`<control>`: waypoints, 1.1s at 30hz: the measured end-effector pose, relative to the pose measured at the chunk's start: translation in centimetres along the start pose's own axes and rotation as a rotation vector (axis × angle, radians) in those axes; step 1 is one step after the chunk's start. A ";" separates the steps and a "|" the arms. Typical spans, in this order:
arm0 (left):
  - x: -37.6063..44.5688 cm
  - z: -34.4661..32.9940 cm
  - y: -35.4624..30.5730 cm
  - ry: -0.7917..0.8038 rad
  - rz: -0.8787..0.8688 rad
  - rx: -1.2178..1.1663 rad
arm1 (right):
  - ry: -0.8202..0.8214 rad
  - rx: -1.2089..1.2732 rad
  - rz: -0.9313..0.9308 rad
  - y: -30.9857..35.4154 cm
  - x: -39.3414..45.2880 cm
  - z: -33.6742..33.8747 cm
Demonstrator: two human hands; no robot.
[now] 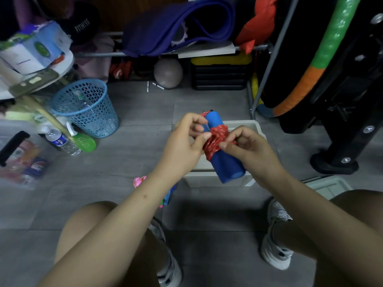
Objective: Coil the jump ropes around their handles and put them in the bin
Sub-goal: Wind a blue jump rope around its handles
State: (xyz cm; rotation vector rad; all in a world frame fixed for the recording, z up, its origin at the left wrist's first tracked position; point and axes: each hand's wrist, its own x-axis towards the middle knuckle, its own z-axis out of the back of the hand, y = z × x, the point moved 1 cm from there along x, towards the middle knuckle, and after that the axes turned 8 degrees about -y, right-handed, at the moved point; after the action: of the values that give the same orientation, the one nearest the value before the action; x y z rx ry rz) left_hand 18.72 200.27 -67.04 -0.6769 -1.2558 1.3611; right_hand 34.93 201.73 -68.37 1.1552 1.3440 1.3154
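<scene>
Position: head-worn, above the seated person's knees
Facing: forward and down onto grey floor [132,154]
Nearness: close over both forearms
Lens: wide-angle, edges curved
Views: one only

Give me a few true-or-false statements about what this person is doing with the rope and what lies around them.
1. Both hands are on the red rope wound around the blue handles. True: the left hand and right hand pinch the coil.
2. The bundle already lies inside the bin. False: it is held above the pale bin.
3. A blue mesh basket stands on the floor. True.
4. The grey ball sits in that basket. False: it rests on the floor under the shelf.
5. Another colourful rope lies on the floor by the left forearm. True.
</scene>
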 end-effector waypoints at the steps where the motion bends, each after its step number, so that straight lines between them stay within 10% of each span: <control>1: 0.1 0.1 0.2 -0.055 0.030 -0.014 | -0.039 0.069 -0.043 -0.1 0.2 0.1; 4: 0.0 0.5 1.2 -0.207 0.327 -0.067 | -0.101 0.169 -0.100 -0.2 0.6 -0.2; 7: -0.4 0.5 1.8 0.032 0.687 -0.442 | -0.068 0.258 -0.153 -0.4 0.3 -1.6; 19: -2.5 3.6 4.9 -0.023 0.741 -0.458 | 0.202 0.300 -0.460 -2.5 -0.2 -6.8; 33: -6.2 3.5 18.1 -0.188 0.915 -0.447 | 0.097 -0.056 -0.530 -15.6 1.0 -11.9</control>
State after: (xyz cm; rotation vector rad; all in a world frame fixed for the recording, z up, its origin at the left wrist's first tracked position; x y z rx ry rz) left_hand 10.92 196.50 -84.43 -1.5999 -1.4872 1.9113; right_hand 22.61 200.92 -83.61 0.6363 1.5391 1.0181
